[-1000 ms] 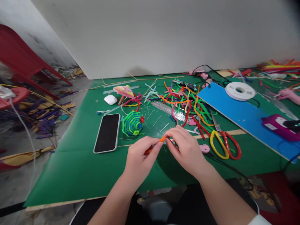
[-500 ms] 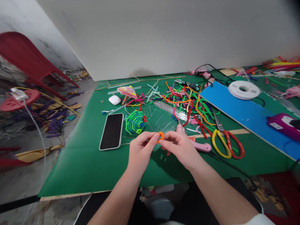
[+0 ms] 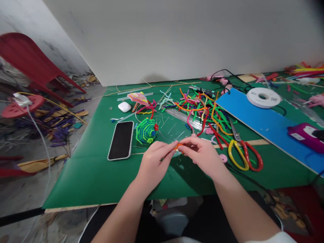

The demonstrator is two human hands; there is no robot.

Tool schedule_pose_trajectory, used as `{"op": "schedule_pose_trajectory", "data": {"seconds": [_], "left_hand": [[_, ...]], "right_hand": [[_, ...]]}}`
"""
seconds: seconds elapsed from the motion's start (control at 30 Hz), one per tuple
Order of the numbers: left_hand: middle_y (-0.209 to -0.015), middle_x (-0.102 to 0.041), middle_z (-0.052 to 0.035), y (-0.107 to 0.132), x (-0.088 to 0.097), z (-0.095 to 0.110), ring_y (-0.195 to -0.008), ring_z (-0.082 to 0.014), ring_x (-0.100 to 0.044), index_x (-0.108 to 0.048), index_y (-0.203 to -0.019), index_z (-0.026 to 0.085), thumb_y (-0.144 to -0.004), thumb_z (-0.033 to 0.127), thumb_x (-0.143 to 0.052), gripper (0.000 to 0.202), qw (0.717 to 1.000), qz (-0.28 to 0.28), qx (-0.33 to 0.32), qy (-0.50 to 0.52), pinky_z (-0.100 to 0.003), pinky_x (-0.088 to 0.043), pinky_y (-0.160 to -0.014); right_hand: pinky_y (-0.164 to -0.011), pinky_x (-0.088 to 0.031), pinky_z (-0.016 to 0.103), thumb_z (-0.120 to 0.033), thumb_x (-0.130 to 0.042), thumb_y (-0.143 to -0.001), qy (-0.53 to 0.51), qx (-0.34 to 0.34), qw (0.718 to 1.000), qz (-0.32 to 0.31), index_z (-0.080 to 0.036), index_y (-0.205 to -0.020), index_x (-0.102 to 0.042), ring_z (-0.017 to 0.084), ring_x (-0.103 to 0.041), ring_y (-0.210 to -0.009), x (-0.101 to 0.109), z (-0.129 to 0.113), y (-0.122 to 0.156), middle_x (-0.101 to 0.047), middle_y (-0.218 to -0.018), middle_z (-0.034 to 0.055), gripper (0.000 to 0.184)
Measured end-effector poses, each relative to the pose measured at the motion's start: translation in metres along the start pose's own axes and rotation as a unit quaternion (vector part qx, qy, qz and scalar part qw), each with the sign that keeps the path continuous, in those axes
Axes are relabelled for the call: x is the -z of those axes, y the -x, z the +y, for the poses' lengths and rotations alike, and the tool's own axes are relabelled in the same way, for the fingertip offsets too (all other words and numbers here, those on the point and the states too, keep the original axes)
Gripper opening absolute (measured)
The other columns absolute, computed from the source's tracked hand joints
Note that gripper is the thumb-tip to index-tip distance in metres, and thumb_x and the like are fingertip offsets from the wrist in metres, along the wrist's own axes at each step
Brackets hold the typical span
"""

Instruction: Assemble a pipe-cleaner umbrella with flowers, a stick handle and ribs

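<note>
Between my two hands is a small piece of orange pipe cleaner, mostly covered by the fingers. My left hand pinches one side of it, fingers pressed together. From the other side my right hand grips it with thumb and fingertips. Just beyond my left hand sits a small green and blue striped umbrella shape made of pipe cleaner. A pink handle end pokes out beside my right wrist; the rest of that tool is hidden. Scissors with yellow and red handles lie farther right.
A phone and a white case lie left on the green table. Behind my hands spreads a pile of coloured pipe cleaners. A blue board carries a white spool and a purple power strip. Another person's hand shows far right.
My fingers have closed further over the orange piece, which showed as a loop before. My right hand has shifted slightly right and turned, covering more of the pink handle.
</note>
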State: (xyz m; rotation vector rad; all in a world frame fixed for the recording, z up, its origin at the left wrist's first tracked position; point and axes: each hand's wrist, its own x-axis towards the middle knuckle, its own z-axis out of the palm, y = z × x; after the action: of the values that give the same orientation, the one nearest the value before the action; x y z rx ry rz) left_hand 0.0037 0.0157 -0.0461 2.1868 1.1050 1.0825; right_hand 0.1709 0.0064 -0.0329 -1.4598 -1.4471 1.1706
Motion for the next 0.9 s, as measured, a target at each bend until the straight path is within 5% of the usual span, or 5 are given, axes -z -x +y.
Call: {"op": "schedule_pose_trajectory", "data": {"seconds": [0.17, 0.3, 0.47, 0.67, 0.9], "left_hand": [[-0.073, -0.064, -0.0011, 0.001, -0.004, -0.002, -0.068, -0.0116, -0.058, -0.059, -0.081, 0.018, -0.079, 0.009, -0.055, 0.010, 0.997, 0.059, -0.027, -0.032, -0.024, -0.048, -0.062], [-0.076, -0.066, -0.0036, 0.001, -0.004, -0.001, -0.073, -0.0140, -0.059, -0.060, -0.077, 0.018, -0.077, 0.003, -0.052, 0.017, 0.989, 0.058, -0.124, -0.047, -0.028, -0.049, -0.065], [-0.086, -0.070, -0.0056, 0.002, -0.005, 0.000, -0.079, -0.0153, -0.061, -0.063, -0.087, 0.017, -0.073, 0.001, -0.057, 0.022, 0.978, 0.081, -0.177, -0.076, -0.031, -0.051, -0.071], [-0.101, -0.069, -0.0095, 0.001, -0.009, -0.004, -0.093, -0.0191, -0.062, -0.062, -0.101, 0.016, -0.071, 0.005, -0.062, 0.032, 0.968, 0.115, -0.195, -0.109, -0.035, -0.051, -0.080], [-0.100, -0.070, -0.0087, 0.005, -0.006, -0.010, -0.090, -0.0204, -0.064, -0.064, -0.102, 0.018, -0.069, 0.008, -0.068, 0.035, 0.958, 0.126, -0.219, -0.138, -0.034, -0.050, -0.076]], "right_hand": [[-0.050, -0.039, 0.022, -0.033, -0.059, -0.078, 0.045, -0.019, 0.997, -0.052, -0.022, -0.077, -0.067, 0.010, -0.055, -0.057, 0.008, -0.004, 0.003, -0.064, -0.064, -0.0031, 0.013], [-0.050, -0.036, 0.023, -0.033, -0.063, -0.075, 0.103, -0.016, 0.991, -0.082, -0.021, -0.064, -0.067, 0.010, -0.050, -0.057, 0.015, -0.005, 0.002, -0.060, -0.060, -0.0033, 0.017], [-0.048, -0.043, 0.021, -0.033, -0.067, -0.070, -0.092, -0.064, 0.988, -0.105, -0.019, -0.065, -0.068, 0.009, -0.055, -0.054, 0.016, -0.003, 0.001, -0.061, -0.059, -0.0021, 0.015], [-0.041, -0.044, 0.017, -0.034, -0.073, -0.064, -0.344, -0.111, 0.930, -0.072, -0.018, -0.062, -0.063, 0.008, -0.054, -0.048, 0.003, 0.003, 0.000, -0.059, -0.055, -0.0034, 0.019], [-0.041, -0.041, 0.016, -0.035, -0.073, -0.065, -0.339, -0.110, 0.933, -0.049, -0.016, -0.059, -0.059, 0.007, -0.051, -0.050, -0.007, 0.006, 0.000, -0.055, -0.054, -0.0037, 0.024]]}}
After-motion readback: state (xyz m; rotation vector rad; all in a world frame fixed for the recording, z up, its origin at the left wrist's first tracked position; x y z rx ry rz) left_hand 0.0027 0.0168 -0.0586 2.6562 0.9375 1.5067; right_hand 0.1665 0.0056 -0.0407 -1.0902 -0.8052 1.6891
